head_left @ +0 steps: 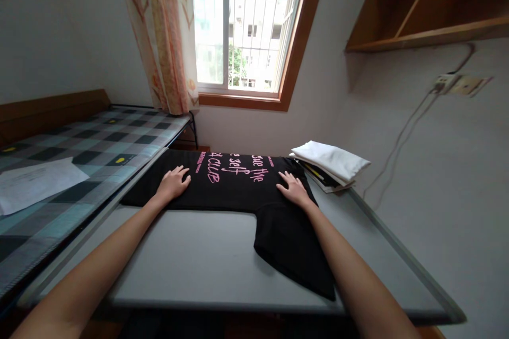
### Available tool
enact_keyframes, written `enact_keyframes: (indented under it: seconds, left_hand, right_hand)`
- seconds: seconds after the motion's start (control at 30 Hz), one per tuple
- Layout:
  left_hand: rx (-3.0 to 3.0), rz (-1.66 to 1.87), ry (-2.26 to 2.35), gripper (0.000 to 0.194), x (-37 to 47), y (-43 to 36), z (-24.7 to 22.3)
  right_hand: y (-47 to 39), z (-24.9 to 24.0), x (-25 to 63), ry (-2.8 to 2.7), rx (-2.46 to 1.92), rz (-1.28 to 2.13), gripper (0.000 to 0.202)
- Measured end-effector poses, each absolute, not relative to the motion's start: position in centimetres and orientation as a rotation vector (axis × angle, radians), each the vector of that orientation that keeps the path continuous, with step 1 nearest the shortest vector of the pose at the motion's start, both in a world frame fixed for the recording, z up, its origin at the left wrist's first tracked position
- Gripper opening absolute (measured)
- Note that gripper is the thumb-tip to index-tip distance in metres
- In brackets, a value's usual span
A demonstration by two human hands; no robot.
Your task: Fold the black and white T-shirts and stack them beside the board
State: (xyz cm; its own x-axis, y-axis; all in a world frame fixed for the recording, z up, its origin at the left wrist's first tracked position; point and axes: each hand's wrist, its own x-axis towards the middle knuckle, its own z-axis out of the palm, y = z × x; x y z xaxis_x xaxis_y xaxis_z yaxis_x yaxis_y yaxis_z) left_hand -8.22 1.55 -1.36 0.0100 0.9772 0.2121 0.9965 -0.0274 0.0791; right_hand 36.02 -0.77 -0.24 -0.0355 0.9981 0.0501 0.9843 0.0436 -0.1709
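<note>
A black T-shirt (222, 196) with pink lettering lies sideways across the grey table, one sleeve (292, 246) stretching toward the near edge. Its far side reaches the table's back edge, and it looks folded lengthwise there. My left hand (174, 183) rests flat on the shirt's left part, near the hem, fingers spread. On the right, my right hand (293, 188) presses flat on the cloth near the shoulder, its fingers also apart. Neither hand grips the fabric.
The grey table (199, 259) carries a folded white cloth (332, 159) on a stack of papers at back right. A bed with a checked mattress (131, 137) and a paper sheet (40, 183) stands left. A window, curtain (170, 37) and wall shelf (429, 5) lie beyond.
</note>
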Motion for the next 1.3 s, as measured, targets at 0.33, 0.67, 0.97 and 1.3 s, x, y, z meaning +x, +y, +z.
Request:
enact_keyframes:
  seconds: [0.33, 0.67, 0.97, 1.3]
  left_hand:
    - [-1.845, -0.313, -2.187, 0.053, -10.5, -1.2, -0.5]
    - [-1.929, -0.222, -2.336, 0.061, -12.3, -0.1, -0.9]
    - [-2.119, -0.303, -2.179, 0.060, -9.7, -1.0, -0.2]
    - [-2.078, -0.211, -2.291, 0.060, -10.7, -1.0, -0.3]
  right_hand:
    - [-1.9, 0.0, 39.2, -2.091, -1.982, -0.015, 0.064]
    - [-1.8, -0.3, 38.0, -2.114, -2.228, 0.031, 0.063]
    - [-2.2, 0.0, 38.4, -2.009, -2.271, 0.006, 0.064]
    - [-2.4, -0.1, 37.1, -2.129, -2.098, -0.128, 0.058]
